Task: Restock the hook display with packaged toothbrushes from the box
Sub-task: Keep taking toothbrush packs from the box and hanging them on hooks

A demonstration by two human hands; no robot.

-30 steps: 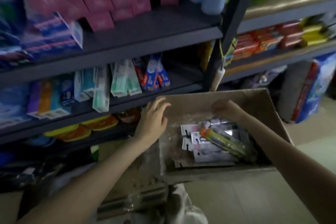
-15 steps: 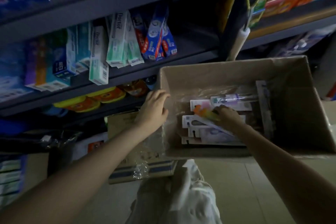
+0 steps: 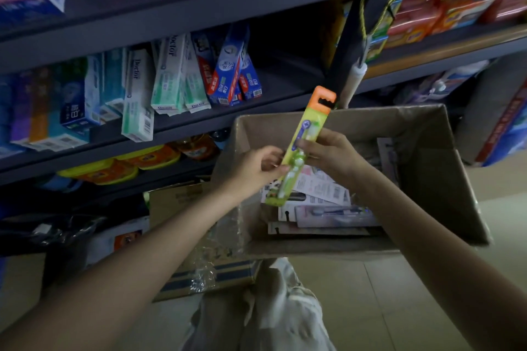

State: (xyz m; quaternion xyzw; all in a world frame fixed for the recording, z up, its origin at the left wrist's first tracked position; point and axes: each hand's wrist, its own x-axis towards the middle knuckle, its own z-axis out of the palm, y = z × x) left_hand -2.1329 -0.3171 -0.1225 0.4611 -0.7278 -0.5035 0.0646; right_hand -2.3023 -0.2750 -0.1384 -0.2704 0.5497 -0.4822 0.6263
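Note:
A green packaged toothbrush point(image 3: 307, 134) with an orange hang tab stands tilted above the open cardboard box point(image 3: 433, 179). My right hand point(image 3: 330, 154) grips its middle from the right. My left hand point(image 3: 258, 168) pinches its lower part from the left. Several more toothbrush packs point(image 3: 322, 208), white and pale purple, lie flat at the bottom of the box. No display hook is plainly visible.
Dark metal shelves point(image 3: 199, 120) rise behind the box, holding toothpaste cartons point(image 3: 168, 77) and yellow-lidded tubs point(image 3: 125, 165). A shelf post point(image 3: 359, 23) stands just behind the pack. Another carton point(image 3: 182, 236) sits on the floor to the left, and red packs point(image 3: 445, 6) fill the right shelf.
My right hand lifted the green pack out of the box. My left hand left the box rim and took hold of the pack's lower part.

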